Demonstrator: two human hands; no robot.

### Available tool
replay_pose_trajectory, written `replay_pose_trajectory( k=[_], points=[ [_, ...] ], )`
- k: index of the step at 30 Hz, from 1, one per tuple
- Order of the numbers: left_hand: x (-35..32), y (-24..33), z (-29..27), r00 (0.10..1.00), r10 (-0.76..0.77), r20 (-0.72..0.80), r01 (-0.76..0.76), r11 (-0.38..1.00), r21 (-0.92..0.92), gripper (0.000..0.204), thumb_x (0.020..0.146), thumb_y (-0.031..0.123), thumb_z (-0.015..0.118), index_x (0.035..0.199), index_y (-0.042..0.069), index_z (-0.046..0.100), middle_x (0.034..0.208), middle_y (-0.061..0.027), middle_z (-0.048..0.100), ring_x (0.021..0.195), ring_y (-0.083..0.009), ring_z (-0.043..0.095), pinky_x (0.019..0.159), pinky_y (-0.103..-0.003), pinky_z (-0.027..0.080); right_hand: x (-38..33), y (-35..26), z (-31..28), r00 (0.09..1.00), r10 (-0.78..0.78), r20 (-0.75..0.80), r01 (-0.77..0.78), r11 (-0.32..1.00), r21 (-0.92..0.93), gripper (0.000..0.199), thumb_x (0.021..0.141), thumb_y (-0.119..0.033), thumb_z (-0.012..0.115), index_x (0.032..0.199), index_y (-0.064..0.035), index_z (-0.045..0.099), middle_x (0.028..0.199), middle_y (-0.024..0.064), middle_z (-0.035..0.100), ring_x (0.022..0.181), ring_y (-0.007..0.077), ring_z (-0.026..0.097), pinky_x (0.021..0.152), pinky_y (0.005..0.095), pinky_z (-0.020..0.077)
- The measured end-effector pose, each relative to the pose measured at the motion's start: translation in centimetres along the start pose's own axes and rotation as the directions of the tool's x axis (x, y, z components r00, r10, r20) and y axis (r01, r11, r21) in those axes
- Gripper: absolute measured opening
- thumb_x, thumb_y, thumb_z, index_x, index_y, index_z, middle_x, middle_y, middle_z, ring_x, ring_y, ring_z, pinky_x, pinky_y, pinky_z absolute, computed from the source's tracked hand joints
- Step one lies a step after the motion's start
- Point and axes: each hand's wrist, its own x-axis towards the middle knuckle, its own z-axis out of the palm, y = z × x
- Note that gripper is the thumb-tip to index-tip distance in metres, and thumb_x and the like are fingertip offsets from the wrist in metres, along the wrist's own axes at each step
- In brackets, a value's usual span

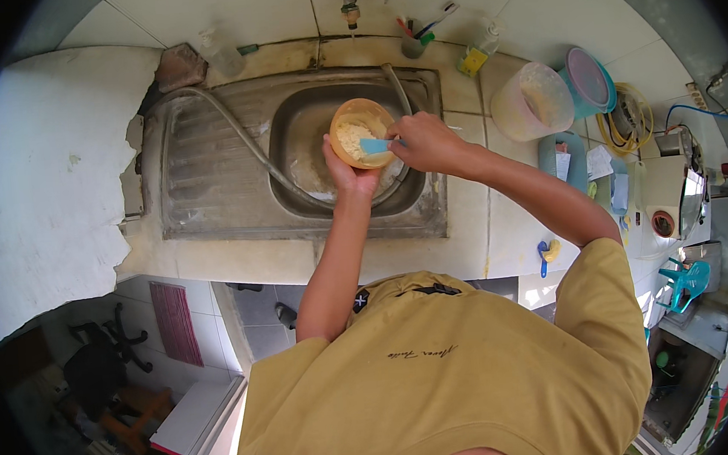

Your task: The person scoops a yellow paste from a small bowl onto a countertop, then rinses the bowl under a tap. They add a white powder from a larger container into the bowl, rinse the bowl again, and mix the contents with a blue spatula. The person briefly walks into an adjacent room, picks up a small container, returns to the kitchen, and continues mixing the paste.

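Observation:
Over the sink basin, my left hand cups a small orange bowl from below and from its left side. The bowl is tilted so that its inside shows, with a pale, crumbly mass in it. My right hand grips a light blue scraper-like tool, whose flat end reaches into the bowl and touches the pale stuff. The fingers of my right hand hide the rest of the tool. Beneath the bowl is the steel sink, and a grey hose curves down into its basin.
A tap hangs on the wall beyond the basin. Along the back stand a cup of toothbrushes, a soap bottle and a cloudy tub. A blue-handled brush lies near the counter's front edge. A white board covers the left side.

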Motion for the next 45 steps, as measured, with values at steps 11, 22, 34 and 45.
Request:
replay_pose_trajectory(
  k=[11, 22, 34, 45],
  points=[
    [7.7, 3.6, 3.0, 0.976, -0.215, 0.047, 0.209, 0.972, 0.108, 0.049, 0.095, 0.044, 0.037, 0.131, 0.014, 0.051, 0.134, -0.0119, 0.052, 0.124, -0.0333, 0.050, 0.100, -0.057, 0.041, 3.5, 1.0, -3.7, 0.935, -0.315, 0.163, 0.355, 0.822, -0.446, 0.025, 0.076, -0.001, 0.058, 0.101, -0.0048, 0.065, 0.092, 0.0144, 0.062, 0.079, 0.0312, 0.067, 0.065, 0.0422, 0.0535],
    [16.9, 3.3, 8.8, 0.952, -0.259, 0.160, 0.245, 0.964, 0.106, 0.053, 0.097, 0.047, 0.030, 0.135, 0.015, 0.047, 0.137, -0.0123, 0.050, 0.126, -0.0341, 0.048, 0.102, -0.058, 0.039, 9.2, 6.0, -6.4, 0.981, -0.189, -0.050, 0.133, 0.835, -0.534, 0.034, 0.079, -0.002, 0.057, 0.111, -0.0084, 0.065, 0.091, 0.0105, 0.063, 0.080, 0.0296, 0.066, 0.067, 0.0405, 0.0538],
    [9.6, 2.2, 2.0, 0.996, -0.066, 0.053, 0.063, 0.996, 0.060, 0.053, 0.097, 0.048, 0.037, 0.130, 0.009, 0.051, 0.130, -0.0116, 0.056, 0.120, -0.0306, 0.054, 0.100, -0.051, 0.045, 8.7, 6.2, -4.8, 0.994, 0.048, 0.100, 0.001, 0.896, -0.444, 0.013, 0.074, -0.013, 0.063, 0.072, -0.0013, 0.067, 0.077, 0.0178, 0.066, 0.074, 0.0349, 0.066, 0.067, 0.0441, 0.0523],
    [4.7, -0.8, -0.7, 0.997, 0.014, 0.079, -0.005, 0.993, -0.114, 0.059, 0.096, 0.053, 0.031, 0.133, 0.011, 0.049, 0.133, -0.0102, 0.053, 0.121, -0.0305, 0.052, 0.101, -0.048, 0.044, 3.0, 0.9, 0.4, 0.994, -0.097, -0.047, 0.082, 0.964, -0.251, 0.012, 0.074, -0.007, 0.060, 0.076, 0.0021, 0.066, 0.077, 0.0217, 0.065, 0.070, 0.0384, 0.065, 0.067, 0.0470, 0.0515]
  ],
)
